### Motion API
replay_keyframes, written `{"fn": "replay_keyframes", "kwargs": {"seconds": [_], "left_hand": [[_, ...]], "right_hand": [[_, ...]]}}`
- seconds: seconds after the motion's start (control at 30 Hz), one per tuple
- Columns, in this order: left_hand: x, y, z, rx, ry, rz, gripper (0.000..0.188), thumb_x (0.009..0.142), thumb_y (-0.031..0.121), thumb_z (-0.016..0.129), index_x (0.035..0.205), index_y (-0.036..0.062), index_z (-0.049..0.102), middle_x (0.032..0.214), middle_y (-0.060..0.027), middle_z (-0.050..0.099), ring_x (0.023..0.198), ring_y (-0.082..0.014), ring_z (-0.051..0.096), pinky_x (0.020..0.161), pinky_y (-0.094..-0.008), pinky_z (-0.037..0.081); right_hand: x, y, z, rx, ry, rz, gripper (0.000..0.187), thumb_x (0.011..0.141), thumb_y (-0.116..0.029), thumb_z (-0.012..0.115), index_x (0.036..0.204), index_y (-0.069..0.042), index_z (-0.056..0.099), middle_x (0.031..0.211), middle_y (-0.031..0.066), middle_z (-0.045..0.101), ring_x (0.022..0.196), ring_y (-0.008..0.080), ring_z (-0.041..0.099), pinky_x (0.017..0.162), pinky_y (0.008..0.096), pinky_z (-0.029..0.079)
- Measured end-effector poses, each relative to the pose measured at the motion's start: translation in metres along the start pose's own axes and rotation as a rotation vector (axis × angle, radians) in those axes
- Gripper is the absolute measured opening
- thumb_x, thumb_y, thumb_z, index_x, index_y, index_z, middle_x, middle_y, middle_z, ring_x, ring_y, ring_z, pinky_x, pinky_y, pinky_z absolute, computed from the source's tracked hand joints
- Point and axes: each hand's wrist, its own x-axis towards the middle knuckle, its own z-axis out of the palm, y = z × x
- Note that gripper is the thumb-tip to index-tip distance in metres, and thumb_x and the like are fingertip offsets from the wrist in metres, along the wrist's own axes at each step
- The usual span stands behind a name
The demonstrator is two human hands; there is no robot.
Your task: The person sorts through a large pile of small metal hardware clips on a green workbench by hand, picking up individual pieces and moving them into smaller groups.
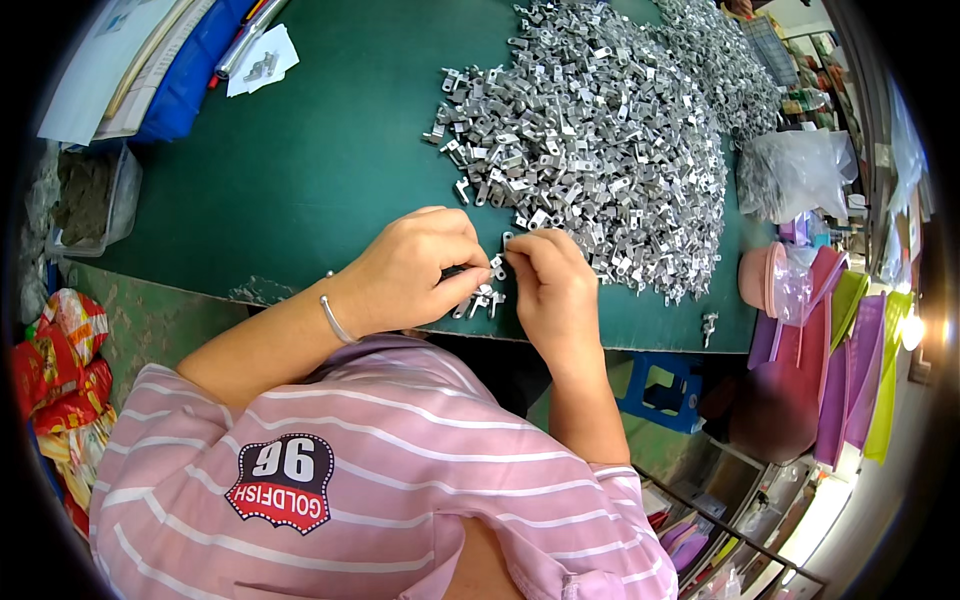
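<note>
My left hand [425, 262] is closed, thumb and forefinger pinched at a small silver metal bracket [498, 267]. Facing it, my right hand [555, 285] is also pinched, its fingertips at another small bracket [508, 240] that has a round hole. The fingers partly cover both pieces. Just below the fingertips, several loose brackets [482, 302] lie by the table's near edge. A large heap of the same bent, holed brackets [600, 150] spreads over the green tabletop [270, 190], beyond and to the right of my hands.
At the far left stand a blue tray [180, 105] with papers and a clear plastic tub [120, 200]. A white paper with a few brackets [265, 62] lies nearby. Right of the heap are a plastic bag [795, 175] and a pink container [762, 280]. A blue stool [660, 395] stands below.
</note>
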Motion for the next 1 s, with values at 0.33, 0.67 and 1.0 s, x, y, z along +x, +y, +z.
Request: {"fn": "replay_keyframes", "kwargs": {"seconds": [0.33,0.67,1.0], "left_hand": [[0.001,0.004,-0.001,-0.024,0.037,-0.107,0.016,0.073,0.001,0.066,0.088,0.0012,0.062,0.083,-0.0096,0.059,0.071,-0.0235,0.055,0.065,-0.0329,0.045],[-0.002,-0.002,0.001,0.123,-0.022,0.037,0.016,0.078,0.003,0.061,0.094,0.0029,0.062,0.094,-0.0103,0.058,0.084,-0.0269,0.057,0.074,-0.036,0.045],[-0.001,-0.003,0.001,0.105,-0.026,0.03,0.009,0.078,0.003,0.062,0.088,0.003,0.063,0.09,-0.0086,0.06,0.082,-0.0269,0.058,0.075,-0.0358,0.044]], "right_hand": [[-0.001,-0.002,0.007,0.081,0.076,0.057,0.01,0.074,0.001,0.067,0.083,0.0,0.062,0.081,0.0128,0.062,0.071,0.0295,0.061,0.063,0.0356,0.05],[-0.011,0.006,-0.006,-0.016,0.174,-0.039,0.012,0.073,0.003,0.068,0.083,-0.001,0.063,0.084,0.0115,0.062,0.076,0.0289,0.059,0.068,0.0359,0.047],[-0.005,0.016,-0.005,-0.484,0.15,-0.067,0.008,0.075,-0.008,0.068,0.08,-0.006,0.063,0.083,0.0053,0.057,0.078,0.0255,0.053,0.068,0.0358,0.037]]}}
